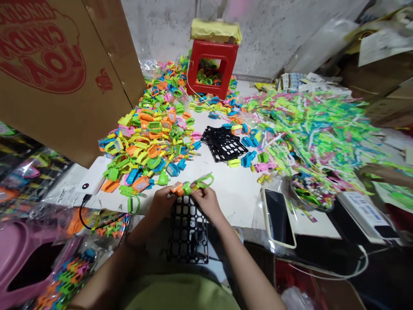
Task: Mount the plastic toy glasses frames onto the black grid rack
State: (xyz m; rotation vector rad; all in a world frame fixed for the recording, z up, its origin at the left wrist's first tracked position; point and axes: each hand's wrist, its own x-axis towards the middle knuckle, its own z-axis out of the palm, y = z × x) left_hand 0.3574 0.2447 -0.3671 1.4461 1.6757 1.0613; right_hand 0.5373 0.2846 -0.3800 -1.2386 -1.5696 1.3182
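My left hand [162, 200] and my right hand [206, 201] meet over a black plastic grid tray [187, 234] at the table's near edge. Together they pinch a small toy piece [183, 187] with an orange part and a green part. A green ring-shaped part [205, 180] sticks out above my right fingers. Just beyond my left hand lies a large heap of orange, yellow, green and blue toy parts [151, 142].
A stack of black grid trays [223, 143] lies mid-table, and a heap of neon plastic strips [309, 125] fills the right. A red stool [212, 69] stands at the back. A phone [279, 217] and a bowl of small pieces [311, 191] sit right. Another person's hand [376, 171] reaches in at far right. A cardboard box [58, 69] looms left.
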